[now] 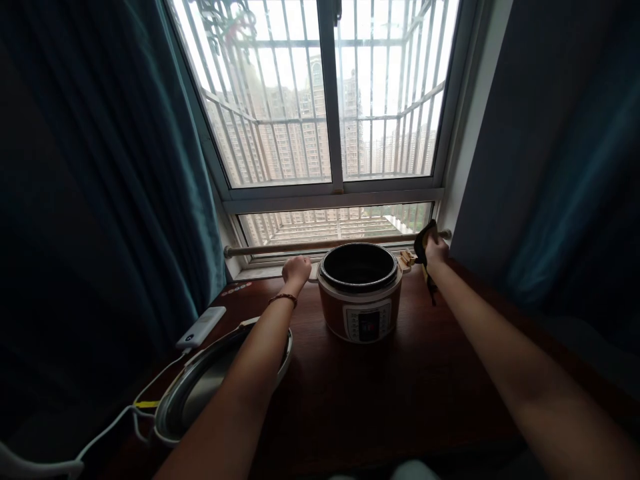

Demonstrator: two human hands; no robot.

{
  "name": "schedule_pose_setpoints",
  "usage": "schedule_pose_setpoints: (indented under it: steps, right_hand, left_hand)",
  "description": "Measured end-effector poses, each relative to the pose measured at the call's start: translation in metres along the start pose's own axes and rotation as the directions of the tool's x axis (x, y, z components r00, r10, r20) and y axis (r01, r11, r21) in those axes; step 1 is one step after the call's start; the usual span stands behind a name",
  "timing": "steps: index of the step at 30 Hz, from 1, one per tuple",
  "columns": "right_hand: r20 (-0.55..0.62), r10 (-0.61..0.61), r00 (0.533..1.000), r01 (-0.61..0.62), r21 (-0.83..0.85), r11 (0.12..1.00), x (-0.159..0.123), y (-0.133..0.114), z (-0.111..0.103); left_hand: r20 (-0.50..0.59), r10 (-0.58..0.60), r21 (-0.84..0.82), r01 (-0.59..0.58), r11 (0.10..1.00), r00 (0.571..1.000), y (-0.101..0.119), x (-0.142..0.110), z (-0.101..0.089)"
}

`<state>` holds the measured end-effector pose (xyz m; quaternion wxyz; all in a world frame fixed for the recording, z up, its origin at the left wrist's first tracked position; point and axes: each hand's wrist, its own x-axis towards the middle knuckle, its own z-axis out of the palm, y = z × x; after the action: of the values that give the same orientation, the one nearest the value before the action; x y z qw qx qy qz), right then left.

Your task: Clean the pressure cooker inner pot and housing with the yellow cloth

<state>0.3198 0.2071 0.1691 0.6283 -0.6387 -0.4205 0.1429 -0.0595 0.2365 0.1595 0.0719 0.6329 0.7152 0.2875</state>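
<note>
An electric pressure cooker (361, 293) without its lid stands on the dark wooden table, its black inner pot (359, 265) showing. My left hand (297, 269) is closed around the white handle on the cooker's left side. Beyond the opposite handle, my right hand (437, 252) holds a dark, limp piece with some yellow on it (425, 237), perhaps a cloth. Its exact kind is unclear. A small tan object (408, 257) shows at the right handle, between the cooker and my right hand.
The round lid (210, 387) lies inner side up at the left, partly under my left forearm. Behind it are a white power bank (201, 327) and a white cable (107, 427). A wooden rail (300, 247) runs along the window. Blue curtains (185, 200) hang at the left.
</note>
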Motion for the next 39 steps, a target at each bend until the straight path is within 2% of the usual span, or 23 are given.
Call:
schedule_pose_setpoints:
  steps: [2, 7, 10, 14, 21, 29, 34, 39]
  right_hand:
    - [0.005, -0.021, 1.0, 0.021, -0.132, 0.991, 0.0, -0.012, 0.008]
    - [0.221, 0.003, 0.975, 0.098, -0.444, 0.891, -0.023, -0.025, 0.041]
    - [0.259, 0.051, 0.964, 0.113, -0.58, 0.807, -0.035, -0.028, 0.051]
    - [0.285, 0.115, 0.952, 0.117, -0.681, 0.723, -0.035, -0.036, 0.053]
    - [0.273, 0.156, 0.949, 0.099, -0.73, 0.677, -0.035, -0.039, 0.054]
    - [0.236, 0.176, 0.956, 0.044, -0.705, 0.707, -0.029, -0.042, 0.051]
    - [0.221, 0.166, 0.961, 0.028, -0.675, 0.737, -0.023, -0.052, 0.045]
    - [0.198, 0.117, 0.973, 0.035, -0.63, 0.776, -0.015, -0.08, 0.037]
  left_hand:
    - [0.085, 0.002, -0.003, -0.002, 1.0, 0.996, 0.005, 0.005, -0.004]
    - [0.269, 0.007, -0.051, 0.007, 0.999, 0.963, 0.017, 0.012, 0.0]
    - [0.327, 0.007, -0.084, 0.022, 0.996, 0.945, 0.021, 0.01, 0.002]
    - [0.367, -0.006, -0.114, 0.051, 0.992, 0.93, 0.027, 0.002, -0.002]
    - [0.327, -0.011, -0.194, 0.079, 0.978, 0.945, 0.042, -0.016, -0.014]
    - [0.25, 0.044, -0.279, 0.028, 0.96, 0.967, 0.052, -0.026, -0.031]
    - [0.203, 0.076, -0.302, -0.011, 0.953, 0.976, 0.057, -0.021, -0.039]
    - [0.141, 0.109, -0.323, -0.059, 0.944, 0.984, 0.062, -0.007, -0.05]
